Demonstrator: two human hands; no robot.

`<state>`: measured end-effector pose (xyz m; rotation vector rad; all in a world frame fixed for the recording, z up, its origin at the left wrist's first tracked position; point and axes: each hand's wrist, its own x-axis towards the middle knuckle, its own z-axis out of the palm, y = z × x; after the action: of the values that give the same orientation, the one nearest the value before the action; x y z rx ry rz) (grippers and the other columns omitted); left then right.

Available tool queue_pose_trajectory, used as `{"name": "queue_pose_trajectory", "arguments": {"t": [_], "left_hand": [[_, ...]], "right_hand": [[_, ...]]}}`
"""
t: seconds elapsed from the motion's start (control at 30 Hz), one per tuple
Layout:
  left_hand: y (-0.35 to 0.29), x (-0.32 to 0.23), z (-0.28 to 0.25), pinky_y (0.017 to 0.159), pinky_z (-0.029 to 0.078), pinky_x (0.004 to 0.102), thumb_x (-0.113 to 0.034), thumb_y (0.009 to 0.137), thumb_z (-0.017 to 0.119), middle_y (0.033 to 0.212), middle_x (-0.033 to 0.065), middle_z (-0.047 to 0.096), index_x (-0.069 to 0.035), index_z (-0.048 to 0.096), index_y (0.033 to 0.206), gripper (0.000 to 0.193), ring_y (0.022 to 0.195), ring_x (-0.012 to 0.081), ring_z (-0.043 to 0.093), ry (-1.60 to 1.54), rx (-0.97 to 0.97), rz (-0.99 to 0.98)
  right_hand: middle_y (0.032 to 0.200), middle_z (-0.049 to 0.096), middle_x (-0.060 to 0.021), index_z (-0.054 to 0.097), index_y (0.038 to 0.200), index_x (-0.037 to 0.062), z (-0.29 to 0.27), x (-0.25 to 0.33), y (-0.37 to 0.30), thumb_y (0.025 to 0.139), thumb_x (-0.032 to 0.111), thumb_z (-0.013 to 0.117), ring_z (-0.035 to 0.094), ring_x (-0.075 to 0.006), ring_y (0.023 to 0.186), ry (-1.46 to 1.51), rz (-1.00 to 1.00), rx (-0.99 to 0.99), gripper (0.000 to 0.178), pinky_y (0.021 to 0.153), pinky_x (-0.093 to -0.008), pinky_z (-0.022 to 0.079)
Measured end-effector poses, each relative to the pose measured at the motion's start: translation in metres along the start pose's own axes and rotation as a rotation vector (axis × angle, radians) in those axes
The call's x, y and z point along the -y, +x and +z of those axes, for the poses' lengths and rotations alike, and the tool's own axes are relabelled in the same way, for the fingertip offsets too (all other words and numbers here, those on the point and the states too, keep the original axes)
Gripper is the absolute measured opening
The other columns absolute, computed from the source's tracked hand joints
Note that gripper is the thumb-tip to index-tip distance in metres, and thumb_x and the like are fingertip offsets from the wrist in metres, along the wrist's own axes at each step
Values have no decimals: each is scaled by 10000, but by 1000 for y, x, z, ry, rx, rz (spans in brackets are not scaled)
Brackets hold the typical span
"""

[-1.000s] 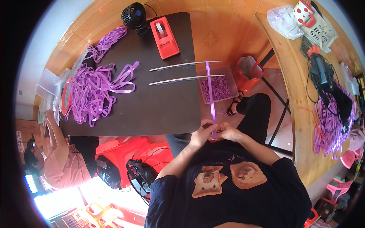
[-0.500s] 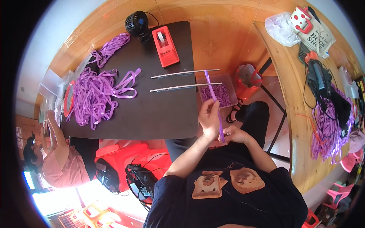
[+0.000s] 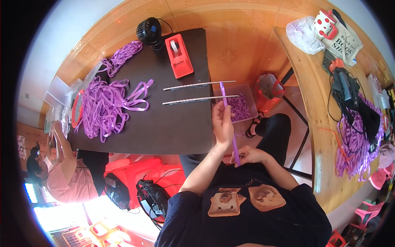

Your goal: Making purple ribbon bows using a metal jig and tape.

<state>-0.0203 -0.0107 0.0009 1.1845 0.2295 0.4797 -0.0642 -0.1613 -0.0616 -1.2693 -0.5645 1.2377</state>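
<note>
A purple ribbon (image 3: 235, 144) runs from two thin metal rods down toward my lap. The near rod (image 3: 200, 100) and the far rod (image 3: 200, 85) lie on the dark table and stick out past its right edge. My left hand (image 3: 222, 125) pinches the ribbon just below the near rod, fingers closed. Lower down, close to my shirt, my right hand (image 3: 250, 155) has its fingers closed at the ribbon's lower part; its fingertips are partly hidden. Beneath the rod ends sits a clear plastic bin (image 3: 252, 112) with many short purple ribbon pieces (image 3: 240, 108).
Tangled purple ribbon (image 3: 103, 107) heaps on the dark table (image 3: 164, 131), near a red tape dispenser (image 3: 179, 57) and black fan (image 3: 149, 31). A red bag (image 3: 269, 92) stands beyond the bin. A wooden table (image 3: 325, 164) is at right. Another person (image 3: 70, 177) works at left.
My left hand has slid up the ribbon toward the near rod. My right hand has moved slightly down and left, so the hands are farther apart. The view has shifted a little.
</note>
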Motion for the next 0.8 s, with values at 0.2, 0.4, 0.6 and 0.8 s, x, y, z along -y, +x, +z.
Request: {"name": "queue_pose_trajectory", "arguments": {"t": [0.2, 0.4, 0.6, 0.8], "left_hand": [[-20, -24, -5, 586, 436, 202, -191, 988, 434, 792, 32, 585, -3, 517, 1153, 264, 610, 73, 526, 83, 88, -242], [-34, -37, -9, 532, 395, 179, -177, 987, 437, 766, 25, 583, 2, 517, 1164, 264, 569, 58, 504, -6, 120, -326], [-40, -42, -1, 466, 321, 167, -169, 990, 430, 699, -9, 521, -16, 545, 1124, 234, 508, 35, 406, -151, 87, -311], [-45, -48, 4, 448, 306, 173, -177, 990, 437, 664, -16, 504, -35, 574, 1043, 204, 486, 43, 398, -287, 36, -314]], "right_hand": [[927, 669, -34, 669, 970, -1, 9, 3, 10, 770, 51, 726, 592, -99, 880, -12, -56, 39, 215, 809, -248, 457], [866, 666, -29, 668, 935, -10, 16, 9, 11, 772, 96, 733, 593, -97, 835, -41, -32, -16, 205, 784, -243, 458], [848, 674, -47, 668, 936, -17, 19, 5, 17, 785, 130, 717, 612, -100, 822, -23, -63, -71, 216, 778, -242, 471], [840, 669, -36, 665, 924, -7, -3, -14, 9, 789, 101, 693, 613, -104, 793, 266, 26, -345, 175, 727, -231, 490]]}}
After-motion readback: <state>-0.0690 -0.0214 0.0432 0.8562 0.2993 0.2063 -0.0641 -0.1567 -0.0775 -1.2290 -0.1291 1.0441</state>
